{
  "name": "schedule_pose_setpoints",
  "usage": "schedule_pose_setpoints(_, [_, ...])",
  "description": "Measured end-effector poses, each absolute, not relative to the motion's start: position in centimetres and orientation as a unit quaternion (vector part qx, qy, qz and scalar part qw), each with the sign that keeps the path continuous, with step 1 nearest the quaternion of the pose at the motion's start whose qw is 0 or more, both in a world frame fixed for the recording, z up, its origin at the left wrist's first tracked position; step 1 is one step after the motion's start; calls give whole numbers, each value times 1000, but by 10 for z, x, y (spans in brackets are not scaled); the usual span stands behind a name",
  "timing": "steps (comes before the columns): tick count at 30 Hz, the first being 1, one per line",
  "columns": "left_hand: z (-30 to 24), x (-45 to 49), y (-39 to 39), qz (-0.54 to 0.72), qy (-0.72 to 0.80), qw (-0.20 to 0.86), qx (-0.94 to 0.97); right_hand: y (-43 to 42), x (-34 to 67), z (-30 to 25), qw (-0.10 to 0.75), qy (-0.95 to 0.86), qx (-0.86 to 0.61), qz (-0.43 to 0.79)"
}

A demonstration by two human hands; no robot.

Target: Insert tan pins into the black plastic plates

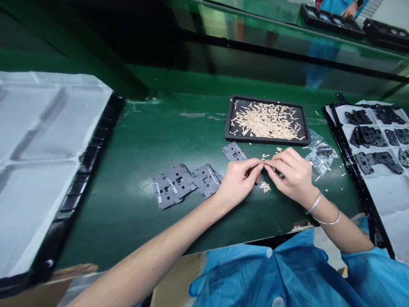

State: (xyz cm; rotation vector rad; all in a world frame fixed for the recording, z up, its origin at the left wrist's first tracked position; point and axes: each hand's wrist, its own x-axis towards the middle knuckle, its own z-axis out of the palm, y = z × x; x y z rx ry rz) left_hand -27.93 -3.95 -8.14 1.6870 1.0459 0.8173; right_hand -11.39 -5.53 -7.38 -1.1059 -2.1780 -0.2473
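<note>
My left hand (239,180) and my right hand (292,174) meet fingertip to fingertip above the green bench, both closed in a pinch. Whatever sits between the fingertips is too small to make out. Beside my left hand lie several flat dark grey plates with cut-outs: a left plate (174,185), a middle plate (206,180) overlapping it, and a back plate (234,152). Pale strips are visible on the left and middle plates. A small heap of beige strips (265,186) rests on the bench below the fingertips, with more loose strips around my right hand.
Behind my hands stands a black tray (228,123) holding many beige strips. A clear plastic bag (321,158) lies right of it. White-lined racks flank the bench, a left rack (41,170) and a right rack (386,187) carrying black parts. A person's hand (349,9) shows beyond the ledge.
</note>
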Motion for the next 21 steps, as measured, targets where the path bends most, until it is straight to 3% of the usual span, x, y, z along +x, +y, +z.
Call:
schedule_pose_setpoints(12, [-87, -281, -38, 319, 420, 395, 752, -55, -115, -75, 315, -839, -431, -109])
schedule_pose_setpoints(21, [-79, -286, -32, 284, 349, 626, 637, -43, -97, -71, 389, -777, -483, -103])
